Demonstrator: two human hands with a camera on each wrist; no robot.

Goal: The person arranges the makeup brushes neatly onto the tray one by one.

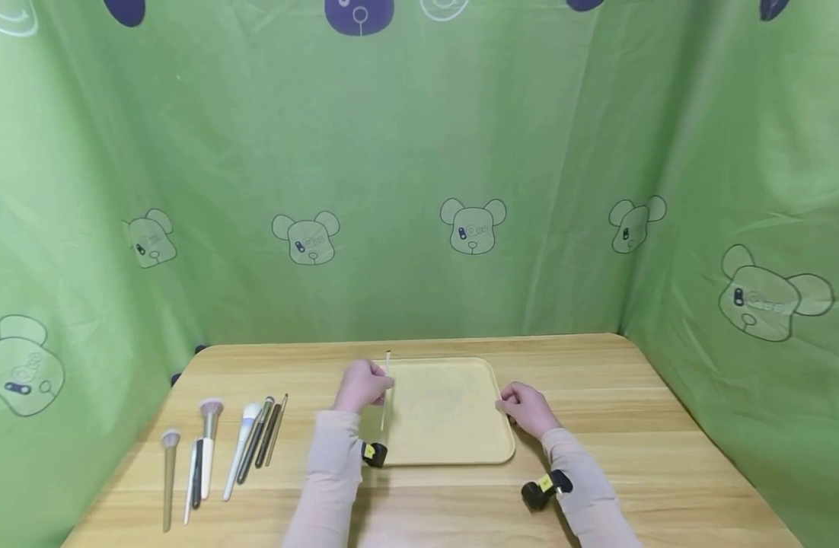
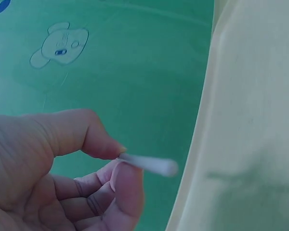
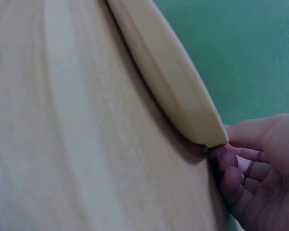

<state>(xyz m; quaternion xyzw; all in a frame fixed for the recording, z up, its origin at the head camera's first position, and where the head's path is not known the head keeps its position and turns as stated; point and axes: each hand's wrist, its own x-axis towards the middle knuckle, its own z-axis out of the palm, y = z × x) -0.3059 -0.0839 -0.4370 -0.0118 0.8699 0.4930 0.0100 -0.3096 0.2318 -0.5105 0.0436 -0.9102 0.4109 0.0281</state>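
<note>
My left hand [image 1: 363, 383] pinches a slim makeup brush [image 1: 383, 417] between thumb and fingertips. The brush stands nearly lengthwise over the left side of a pale yellow tray [image 1: 447, 411], its small dark tip pointing away from me. In the left wrist view, the rounded white handle end [image 2: 156, 165] juts from the pinch beside the tray's rim [image 2: 202, 125]. My right hand [image 1: 527, 407] grips the tray's right rim. Seen from the right wrist, the thumb lies at the rim's edge [image 3: 183, 91] and the other fingers curl by its underside.
Several makeup brushes lie on the left of the wooden table [image 1: 611, 426], among them a fluffy white-headed brush [image 1: 241, 445] and a brown-handled brush [image 1: 169, 479]. Green printed curtains [image 1: 392, 152] enclose the table at the back and both sides.
</note>
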